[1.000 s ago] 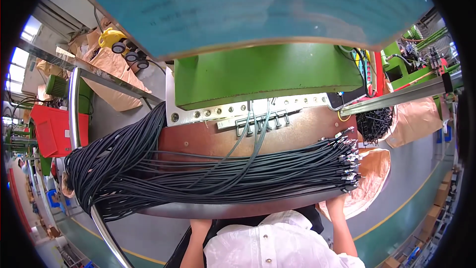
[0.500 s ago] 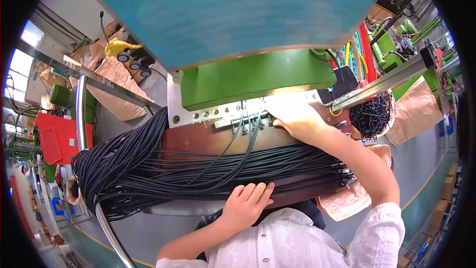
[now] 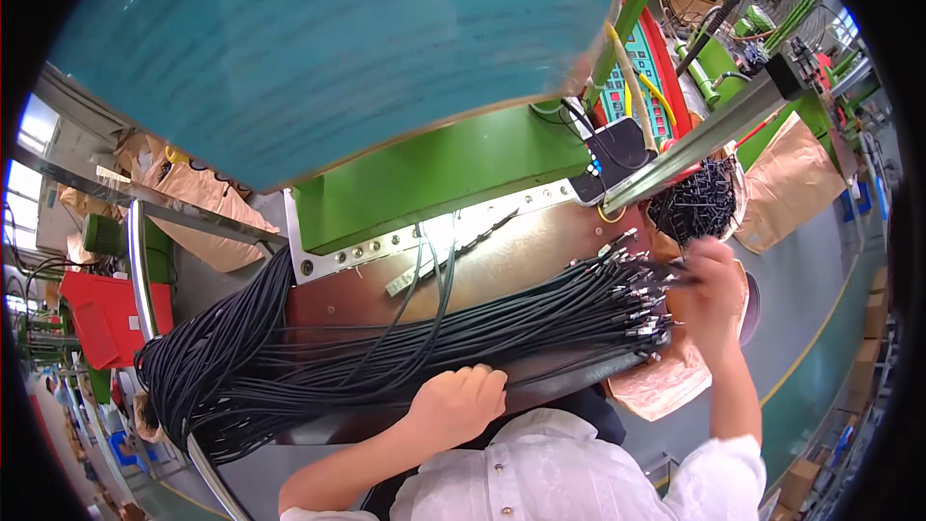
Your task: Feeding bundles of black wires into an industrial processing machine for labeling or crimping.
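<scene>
A thick bundle of black cables (image 3: pixel 386 352) lies across the brown bench top. Metal-tipped ends (image 3: pixel 641 299) fan out at its right. My left hand (image 3: pixel 458 403) rests at the bench's front edge beside the bundle, fingers curled closed; anything inside them is hidden. Smeared by motion, my right hand (image 3: pixel 712 289) is over the right side, between the cable ends and a bag of small black parts (image 3: pixel 699 198); its grip is unclear. A few thin cables rise to a slim metal fixture (image 3: pixel 410 280) under the green machine block (image 3: pixel 444 174), away from both hands.
A large blue-green panel (image 3: pixel 338 48) hangs over the machine. At right are a metal rail (image 3: pixel 709 140), a black box (image 3: pixel 617 150), a keypad panel (image 3: pixel 641 77) and brown paper (image 3: pixel 786 188). A red bin (image 3: pixel 106 314) and a tubular metal frame (image 3: pixel 145 270) stand at left.
My right hand has left the fixture under the machine and moved right and nearer. My left hand's fingers have gone from stretched to curled. The whole view has shifted.
</scene>
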{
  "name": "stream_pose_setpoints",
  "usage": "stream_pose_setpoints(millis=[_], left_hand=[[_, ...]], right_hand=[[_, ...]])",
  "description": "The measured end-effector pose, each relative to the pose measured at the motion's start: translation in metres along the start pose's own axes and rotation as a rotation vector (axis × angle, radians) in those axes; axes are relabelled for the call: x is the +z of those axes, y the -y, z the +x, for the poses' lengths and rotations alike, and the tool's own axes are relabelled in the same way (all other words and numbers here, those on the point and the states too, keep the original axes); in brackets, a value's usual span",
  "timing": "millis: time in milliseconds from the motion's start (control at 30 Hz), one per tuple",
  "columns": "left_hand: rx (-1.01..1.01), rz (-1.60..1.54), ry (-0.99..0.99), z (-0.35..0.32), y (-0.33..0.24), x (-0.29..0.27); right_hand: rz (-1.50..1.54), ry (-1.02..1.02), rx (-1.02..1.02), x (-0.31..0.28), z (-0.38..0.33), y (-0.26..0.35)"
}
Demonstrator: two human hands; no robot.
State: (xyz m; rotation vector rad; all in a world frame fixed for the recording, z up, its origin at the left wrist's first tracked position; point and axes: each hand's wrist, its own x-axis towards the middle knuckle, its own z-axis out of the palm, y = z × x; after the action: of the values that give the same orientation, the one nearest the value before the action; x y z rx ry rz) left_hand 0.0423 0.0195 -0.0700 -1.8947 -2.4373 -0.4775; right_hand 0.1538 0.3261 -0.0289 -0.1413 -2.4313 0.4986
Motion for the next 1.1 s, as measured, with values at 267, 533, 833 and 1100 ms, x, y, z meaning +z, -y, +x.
stream_pose_setpoints(millis=[267, 533, 833, 1100], left_hand=[[-0.015, 0.058, -0.147, 0.028, 0.014, -0.011], [-0.32, -0.484, 0.242, 0.008, -0.01, -0.058], [-0.49, -1.774, 0.177, 0.01, -0.037, -0.015], [-0.962, -2.139, -0.141, 0.016, -0.038, -0.007]], right_hand=[[-0.377, -0.079, 0.765, -0.049, -0.146, -0.029], [-0.274, 0.303, -0.217, 0.033, -0.009, 0.068], [0.128, 0.515, -0.699, 0.071, 0.032, 0.076], [0.221, 0.529, -0.298, 0.179, 0.083, 0.035]])
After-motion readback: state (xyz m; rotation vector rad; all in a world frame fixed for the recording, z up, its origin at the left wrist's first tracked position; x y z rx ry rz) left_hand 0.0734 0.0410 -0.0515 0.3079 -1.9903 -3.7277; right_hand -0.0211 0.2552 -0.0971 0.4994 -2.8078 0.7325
